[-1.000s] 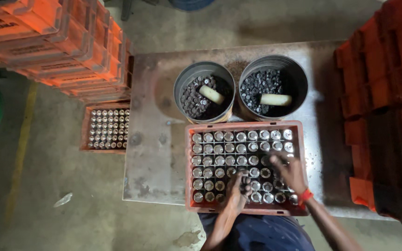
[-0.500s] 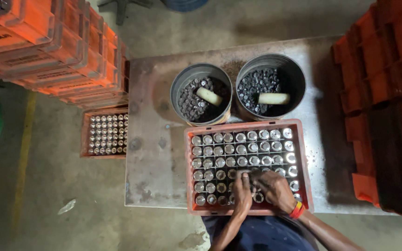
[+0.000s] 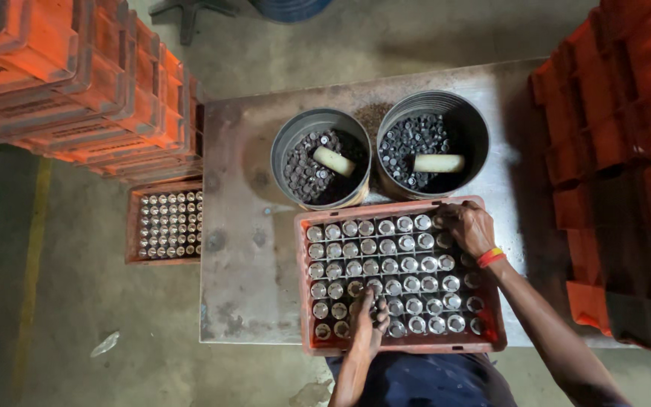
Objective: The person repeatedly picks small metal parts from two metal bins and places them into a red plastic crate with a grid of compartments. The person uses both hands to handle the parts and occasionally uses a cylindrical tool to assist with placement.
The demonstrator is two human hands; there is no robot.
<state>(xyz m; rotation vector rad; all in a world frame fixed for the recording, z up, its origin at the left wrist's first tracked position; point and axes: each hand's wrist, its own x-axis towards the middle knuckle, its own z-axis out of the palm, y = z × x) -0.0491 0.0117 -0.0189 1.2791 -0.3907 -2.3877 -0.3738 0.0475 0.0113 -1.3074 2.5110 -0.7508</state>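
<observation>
Seen from above, an orange crate (image 3: pixel 491 335) of upright bottles (image 3: pixel 401 264) is set on a metal table (image 3: pixel 242 226), at its near edge. The left hand (image 3: pixel 367 320) is laid over the bottle tops in the near rows, fingers curled down among them; whether a bottle is actually gripped cannot be told. The right hand (image 3: pixel 467 226) is placed at the far right corner of the crate, fingers bent over the bottle tops there, and its grip cannot be told either. Just beyond the crate, two round buckets (image 3: pixel 295 139) of small dark caps are stood side by side, each with a pale stick lying in it. Stacked orange crates (image 3: pixel 77 83) are seen at both sides. Because the crate sits so close to the table's near edge, it could probably be pushed off if leaned on, and tightly packed bottles could be knocked together.
</observation>
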